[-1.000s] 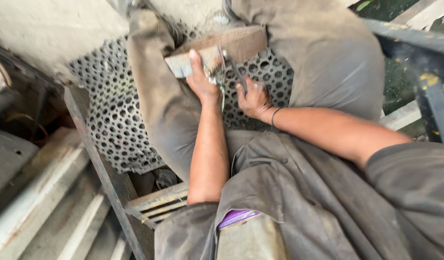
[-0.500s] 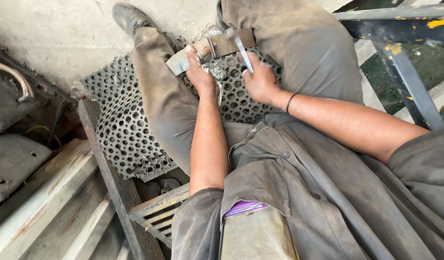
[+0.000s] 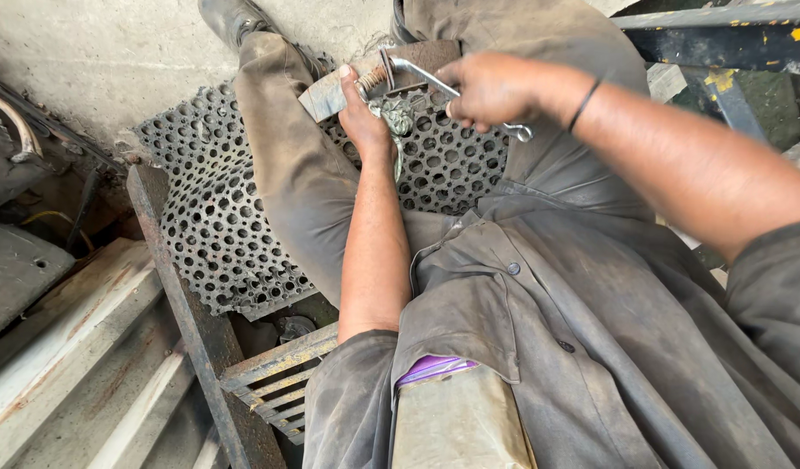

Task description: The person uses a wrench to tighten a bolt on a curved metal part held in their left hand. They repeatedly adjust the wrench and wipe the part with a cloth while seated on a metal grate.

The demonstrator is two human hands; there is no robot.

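I sit with my legs stretched over a perforated metal sheet (image 3: 213, 217). My left hand (image 3: 362, 117) presses on a small metal part with a threaded stud (image 3: 391, 108), held against a wooden block (image 3: 330, 94) that lies between my knees. My right hand (image 3: 487, 87) grips a shiny metal wrench (image 3: 426, 76); its head sits at the stud just above my left thumb, and its other end sticks out past my fingers.
A rusty angle-iron frame (image 3: 178, 295) borders the perforated sheet. Metal plates and channels (image 3: 61, 347) lie at the lower left. A dark painted steel beam (image 3: 721, 35) runs at the upper right. A concrete floor (image 3: 113, 52) lies beyond my boot (image 3: 230, 17).
My right hand has risen and swung to the right with the wrench, so the handle now points right. My left hand stays on the part and block.
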